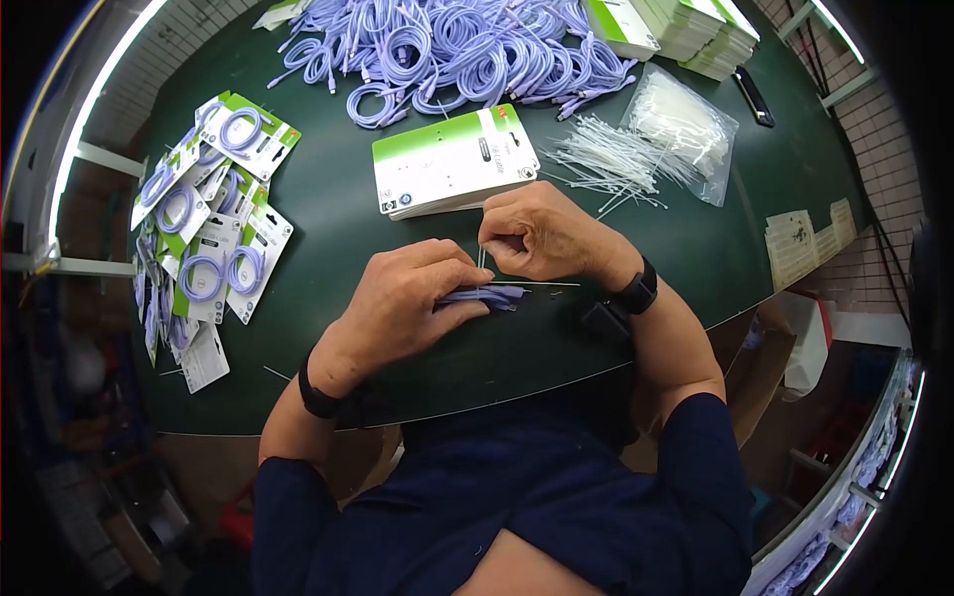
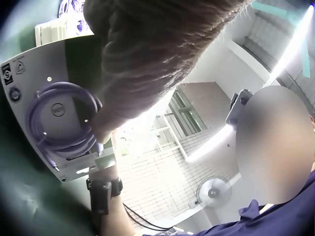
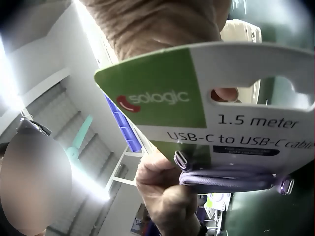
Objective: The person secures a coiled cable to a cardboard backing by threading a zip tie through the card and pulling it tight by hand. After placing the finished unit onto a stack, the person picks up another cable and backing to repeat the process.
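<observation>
My left hand [image 1: 452,293] grips a green and white packaging card with a coiled purple USB cable [image 1: 489,295], held edge-on just above the dark green table [image 1: 328,228]. Close above it, my right hand [image 1: 492,246] pinches a thin white tie [image 1: 483,260] that reaches down to the card. The left wrist view shows the card's grey back [image 2: 29,73] with the purple coil [image 2: 59,118] against it. In the right wrist view the printed front of the card [image 3: 197,98] fills the frame, the cable [image 3: 231,177] lies across its lower part and left-hand fingers [image 3: 162,187] grip it from below.
A stack of blank cards [image 1: 452,159] lies just beyond my hands. Loose white ties [image 1: 616,159] and a bag of them [image 1: 686,124] sit to the right. A heap of purple cables [image 1: 457,50] is at the back. Packed cards [image 1: 214,219] are spread at the left.
</observation>
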Demonstrator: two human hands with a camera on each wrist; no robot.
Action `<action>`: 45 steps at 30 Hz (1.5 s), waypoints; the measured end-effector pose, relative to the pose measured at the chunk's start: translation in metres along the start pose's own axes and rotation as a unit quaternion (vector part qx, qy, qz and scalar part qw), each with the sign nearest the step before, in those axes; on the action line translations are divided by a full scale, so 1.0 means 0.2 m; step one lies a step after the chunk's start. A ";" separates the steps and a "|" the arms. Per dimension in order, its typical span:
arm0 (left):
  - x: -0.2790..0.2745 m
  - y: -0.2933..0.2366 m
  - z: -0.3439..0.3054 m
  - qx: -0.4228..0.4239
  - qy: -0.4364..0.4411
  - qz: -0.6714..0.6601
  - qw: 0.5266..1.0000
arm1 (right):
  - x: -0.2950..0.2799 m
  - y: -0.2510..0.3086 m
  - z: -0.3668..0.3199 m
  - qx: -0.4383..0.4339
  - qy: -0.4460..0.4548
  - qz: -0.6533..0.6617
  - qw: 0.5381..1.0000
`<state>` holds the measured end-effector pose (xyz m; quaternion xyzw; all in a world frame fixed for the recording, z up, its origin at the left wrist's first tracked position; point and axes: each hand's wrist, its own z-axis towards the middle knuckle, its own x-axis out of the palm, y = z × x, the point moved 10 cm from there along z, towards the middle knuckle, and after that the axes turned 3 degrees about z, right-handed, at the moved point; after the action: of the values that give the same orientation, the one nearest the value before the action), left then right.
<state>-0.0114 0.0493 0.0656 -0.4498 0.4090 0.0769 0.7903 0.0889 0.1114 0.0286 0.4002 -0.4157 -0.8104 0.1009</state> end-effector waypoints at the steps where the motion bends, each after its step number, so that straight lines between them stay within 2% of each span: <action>1: 0.00 -0.01 0.01 0.002 0.003 0.001 1.000 | 0.01 0.00 0.00 -0.005 0.003 -0.011 1.000; 5: 0.03 0.03 0.02 -0.055 0.050 -0.014 0.997 | 0.03 -0.03 -0.02 -0.034 0.011 -0.051 0.998; 8: 0.03 -0.02 0.04 0.000 -0.003 0.059 0.998 | 0.06 -0.05 -0.01 -0.046 0.023 -0.076 0.996; 11: 0.06 -0.06 0.03 0.027 -0.009 0.128 0.991 | 0.05 -0.07 -0.01 -0.043 0.052 -0.109 0.992; 14: 0.05 -0.05 0.03 0.037 -0.031 0.155 0.987 | 0.04 -0.16 -0.03 0.099 0.076 0.057 0.990; 15: 0.03 -0.03 0.02 0.033 -0.039 0.147 0.988 | 0.03 -0.14 -0.03 0.097 0.086 0.051 0.990; 18: 0.00 0.00 0.00 0.029 -0.084 0.160 0.983 | -0.22 -0.12 -0.03 0.132 -0.067 0.105 0.983; 19: -0.02 0.00 0.00 0.038 -0.104 0.186 0.976 | -0.24 -0.10 -0.03 0.133 -0.055 0.103 0.984; 22: -0.02 0.03 -0.03 0.029 -0.137 0.207 0.968 | -0.34 0.11 -0.04 -0.024 -0.094 0.045 0.994; 23: -0.01 0.05 -0.04 0.017 -0.144 0.202 0.969 | -0.33 0.13 -0.04 -0.020 -0.091 0.049 0.994; 25: 0.00 0.08 -0.06 0.004 -0.148 0.195 0.970 | -0.25 0.22 -0.02 -0.050 -0.027 -0.036 0.998; 27: -0.03 0.10 -0.09 0.003 -0.201 0.162 0.966 | -0.19 0.24 -0.04 -0.063 0.004 -0.080 0.995; 30: -0.05 0.11 -0.12 0.014 -0.236 0.142 0.961 | -0.17 0.18 -0.07 -0.064 -0.034 -0.129 0.989; 38: -0.04 0.08 -0.13 0.054 -0.261 0.144 0.953 | -0.14 0.12 -0.13 -0.127 -0.118 -0.067 0.983; 45: -0.02 0.07 -0.13 0.077 -0.263 0.159 0.949 | -0.16 0.12 -0.16 -0.155 -0.124 -0.082 0.977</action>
<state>-0.0356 0.0386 0.0539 -0.2809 0.2577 0.2854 0.8793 0.1283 0.0938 0.0531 0.3087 -0.2601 -0.9139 0.0425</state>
